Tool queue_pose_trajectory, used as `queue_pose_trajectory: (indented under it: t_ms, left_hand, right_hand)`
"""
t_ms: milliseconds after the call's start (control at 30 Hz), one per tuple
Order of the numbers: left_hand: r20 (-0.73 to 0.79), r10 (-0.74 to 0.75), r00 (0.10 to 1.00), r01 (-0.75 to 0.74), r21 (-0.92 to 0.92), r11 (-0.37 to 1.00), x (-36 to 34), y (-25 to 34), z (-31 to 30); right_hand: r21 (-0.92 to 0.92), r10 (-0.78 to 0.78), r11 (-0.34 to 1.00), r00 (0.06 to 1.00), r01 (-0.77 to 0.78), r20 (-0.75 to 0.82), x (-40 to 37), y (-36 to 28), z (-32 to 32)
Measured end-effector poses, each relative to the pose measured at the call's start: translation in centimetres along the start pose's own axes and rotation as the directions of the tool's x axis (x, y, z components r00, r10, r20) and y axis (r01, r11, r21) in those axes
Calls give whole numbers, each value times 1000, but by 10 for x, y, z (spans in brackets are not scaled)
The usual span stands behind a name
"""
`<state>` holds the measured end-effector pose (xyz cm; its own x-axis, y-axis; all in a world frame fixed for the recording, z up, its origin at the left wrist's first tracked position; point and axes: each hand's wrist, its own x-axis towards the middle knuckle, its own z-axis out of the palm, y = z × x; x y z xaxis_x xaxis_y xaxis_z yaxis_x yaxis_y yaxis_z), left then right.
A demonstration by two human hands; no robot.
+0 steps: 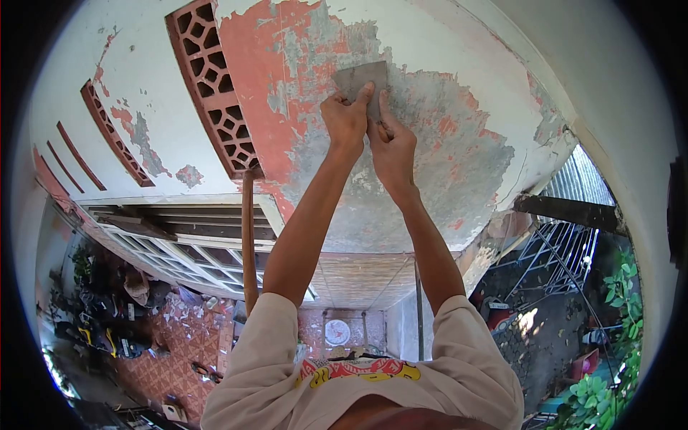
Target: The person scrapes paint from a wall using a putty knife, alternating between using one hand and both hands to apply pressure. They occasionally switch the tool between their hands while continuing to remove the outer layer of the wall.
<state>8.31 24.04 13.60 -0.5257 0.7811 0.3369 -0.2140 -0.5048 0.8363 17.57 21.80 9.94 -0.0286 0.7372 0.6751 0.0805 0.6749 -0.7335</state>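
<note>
Both arms reach up to the wall. My left hand is closed on the lower left side of a flat grey scraper, its thumb on the face. Beside it my right hand grips the same scraper from the lower right, fingers curled. A handle, if there is one, is hidden by the hands. The blade lies against or very close to the wall, over a bare grey patch. Red old paint shows left of it, and flaking white paint borders the patch above and to the right.
Left of the arms are a red vent block, a wooden pole and a louvred window. Far below, paint flakes litter a tiled floor, with a round white lid or bucket. Metal bars and plants stand right.
</note>
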Motion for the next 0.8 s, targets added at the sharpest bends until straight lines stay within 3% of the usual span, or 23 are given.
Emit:
queue_pose_trajectory:
  t_ms: [200, 333, 533, 600, 700, 800]
  left_hand:
    - [-1, 33, 999, -32, -132, 991, 15, -7, 8]
    - [9, 9, 1000, -8, -28, 1000, 21, 11, 13]
    - [56, 48, 997, -41, -119, 992, 30, 44, 25]
    - [55, 54, 997, -46, -138, 989, 29, 56, 30]
    - [76, 31, 997, -28, -42, 999, 31, 46, 20]
    - [55, 82, 995, -76, -96, 992, 18, 16, 1]
  right_hand:
    - [-81, -43, 996, 999, 44, 15, 13, -2, -5]
    - [-85, -27, 996, 1000, 28, 13, 23, -11, -4]
    - [-85, -224, 972, 974, 221, -30, 51, -22, -1]
    - [-76, -207, 975, 978, 207, 2, 54, -28, -2]
    - [-150, -229, 960, 971, 238, 72, 46, -22, -5]
    - [-154, -228, 957, 967, 244, 114, 17, -3, -1]
